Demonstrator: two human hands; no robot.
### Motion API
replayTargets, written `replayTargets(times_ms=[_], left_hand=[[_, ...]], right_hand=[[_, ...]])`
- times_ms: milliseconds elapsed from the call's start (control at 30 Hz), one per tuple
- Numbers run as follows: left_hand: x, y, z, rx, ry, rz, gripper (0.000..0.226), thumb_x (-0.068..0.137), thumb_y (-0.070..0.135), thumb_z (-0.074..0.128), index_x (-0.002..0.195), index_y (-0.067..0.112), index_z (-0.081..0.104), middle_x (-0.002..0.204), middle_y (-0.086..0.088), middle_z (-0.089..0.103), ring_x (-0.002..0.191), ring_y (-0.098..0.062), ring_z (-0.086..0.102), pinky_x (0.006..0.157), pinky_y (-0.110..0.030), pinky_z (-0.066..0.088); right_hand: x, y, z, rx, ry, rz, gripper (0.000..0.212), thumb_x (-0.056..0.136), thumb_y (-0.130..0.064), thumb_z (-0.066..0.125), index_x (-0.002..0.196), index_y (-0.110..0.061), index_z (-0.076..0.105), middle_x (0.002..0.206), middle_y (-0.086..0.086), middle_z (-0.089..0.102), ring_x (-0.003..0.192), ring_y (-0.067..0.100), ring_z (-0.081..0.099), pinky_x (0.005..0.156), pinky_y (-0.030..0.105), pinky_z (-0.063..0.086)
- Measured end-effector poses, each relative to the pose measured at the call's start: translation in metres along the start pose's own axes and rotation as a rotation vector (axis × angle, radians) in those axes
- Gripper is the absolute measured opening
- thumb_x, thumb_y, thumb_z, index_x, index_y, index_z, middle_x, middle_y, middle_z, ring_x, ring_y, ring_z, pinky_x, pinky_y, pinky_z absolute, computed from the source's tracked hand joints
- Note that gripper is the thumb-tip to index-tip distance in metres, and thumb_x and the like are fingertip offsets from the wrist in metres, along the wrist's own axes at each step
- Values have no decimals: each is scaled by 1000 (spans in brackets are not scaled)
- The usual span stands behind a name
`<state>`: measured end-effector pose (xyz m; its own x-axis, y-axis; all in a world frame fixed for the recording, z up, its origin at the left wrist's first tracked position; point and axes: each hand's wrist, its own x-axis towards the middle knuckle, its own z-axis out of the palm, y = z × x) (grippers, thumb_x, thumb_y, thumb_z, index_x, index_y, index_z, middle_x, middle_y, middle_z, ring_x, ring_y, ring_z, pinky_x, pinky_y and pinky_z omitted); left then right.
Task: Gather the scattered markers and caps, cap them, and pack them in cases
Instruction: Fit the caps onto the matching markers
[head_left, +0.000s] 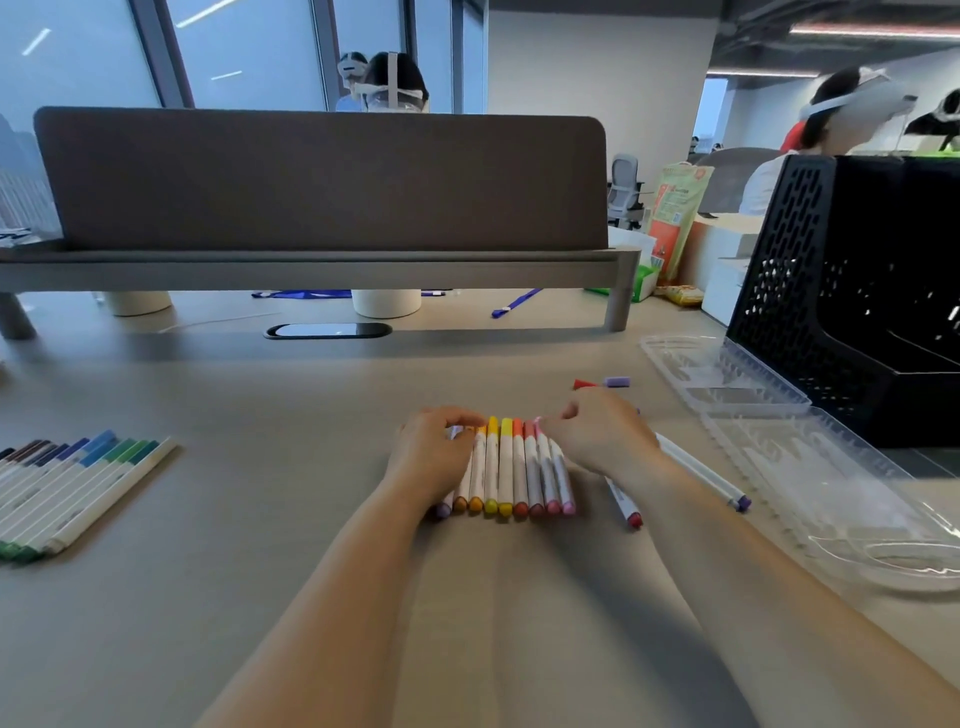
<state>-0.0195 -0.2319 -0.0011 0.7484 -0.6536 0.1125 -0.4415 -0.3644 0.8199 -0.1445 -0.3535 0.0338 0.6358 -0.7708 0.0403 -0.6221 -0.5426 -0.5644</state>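
A row of capped warm-coloured markers (511, 475) lies side by side on the table, mid-frame. My left hand (434, 454) lies over the row's left part, its fingers curled round the cap ends. My right hand (597, 436) is at the row's right edge, fingers curled by the pink cap. Behind that hand lie a loose red cap (583, 384) and a loose purple cap (617, 382). A red marker (624, 503) and a purple marker (701, 472) lie to the right, partly under my right wrist. An open clear plastic case (810, 457) sits further right.
A second row of blue, green and dark markers (78, 491) lies at the left. A black perforated crate (857, 291) stands at the right behind the case. A grey desk divider (322, 182) on a shelf closes off the back. People sit beyond it.
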Motion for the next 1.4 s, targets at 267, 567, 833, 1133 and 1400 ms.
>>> replayTargets(times_ms=[267, 567, 833, 1133, 1400], left_hand=[[-6, 18, 2, -193, 96, 3, 19, 97, 18, 49, 105, 26, 64, 104, 5, 61, 81, -2, 53, 65, -17, 45], [-14, 50, 34, -143, 14, 50, 21, 96, 15, 49, 102, 27, 66, 92, 6, 61, 69, -3, 51, 54, -15, 40], [-2, 70, 54, 30, -50, 146, 17, 95, 22, 53, 107, 27, 64, 106, 10, 60, 89, -8, 55, 72, -22, 43], [49, 127, 119, 345, -200, 151, 20, 94, 19, 57, 112, 11, 60, 105, -5, 62, 96, -19, 57, 88, -31, 48], [67, 118, 140, 494, -296, 163, 34, 91, 15, 61, 124, 13, 58, 129, -5, 57, 111, -21, 55, 99, -31, 43]], right_hand=[[-9, 77, -63, 252, 204, 0, 19, 88, -20, 64, 78, -4, 66, 70, 0, 60, 68, 14, 52, 60, 29, 39], [-16, 114, -69, 143, 143, 35, 4, 83, -22, 71, 80, -21, 70, 82, -5, 64, 79, 10, 55, 65, 26, 42], [-13, 106, -63, -253, 75, 93, 17, 85, -30, 60, 76, -20, 71, 77, 0, 69, 74, 18, 64, 62, 32, 52], [-9, 103, -58, -122, 228, 99, 16, 88, -34, 60, 86, -19, 65, 81, 0, 63, 75, 18, 60, 72, 38, 54], [-2, 110, -63, 299, 281, 154, 18, 92, -28, 56, 85, -13, 63, 83, 3, 65, 76, 20, 63, 65, 38, 56]])
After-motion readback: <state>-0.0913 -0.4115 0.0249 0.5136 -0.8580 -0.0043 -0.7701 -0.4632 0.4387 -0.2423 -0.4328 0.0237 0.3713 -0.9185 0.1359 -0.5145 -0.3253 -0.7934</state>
